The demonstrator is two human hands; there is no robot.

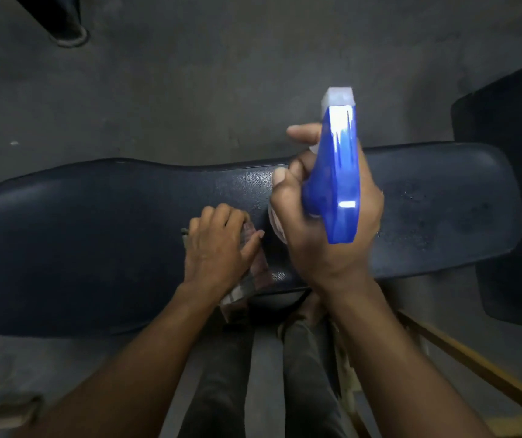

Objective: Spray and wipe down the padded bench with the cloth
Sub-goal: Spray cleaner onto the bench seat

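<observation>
A long dark navy padded vinyl bench lies across the view on a grey concrete floor. The left hand presses a crumpled, pale patterned cloth against the bench's near edge, its fingers curled round the fabric. The right hand grips the neck of a spray bottle with a glossy blue trigger head and white nozzle, held above the middle of the pad, its index finger stretched along the front by the trigger. Fine droplets speckle the pad's right part. Dark trousers show below, beside a yellowish metal frame bar.
</observation>
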